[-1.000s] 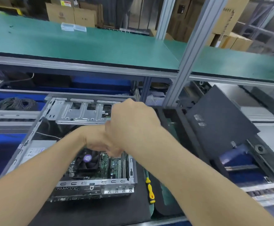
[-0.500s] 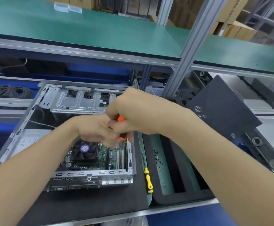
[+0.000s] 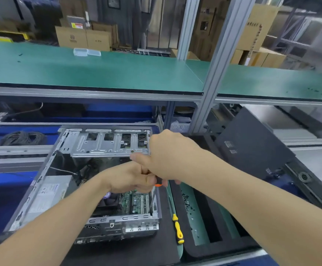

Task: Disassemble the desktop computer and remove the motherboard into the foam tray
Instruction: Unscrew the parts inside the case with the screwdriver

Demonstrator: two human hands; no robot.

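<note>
Still on the unscrewing step, by the look of it. Right hand is fisted round an orange-handled screwdriver, dark shaft angled down into the near-right corner of the open case. Left hand is curled tight against the right, grip closed at the handle base (steadying or adding torque, can't tell which).

Motherboard sits inside the case, green PCB with slots showing under the wrists, black fan beside it. Not lifted yet.

Next move, my guess: back the screw out, clear any remaining ones, then lift the board flat and carry it right to the foam tray.

Materials:
- case: stamped bare steel, perforated drive cage at the far end, sharp folded edges
- tray: black foam, soft, rectangular cut-outs, with small dark screws scattered on a green strip
- spare yellow-handled screwdriver lying on the worktop between case and tray
- black perforated side panel leaning at right
</note>
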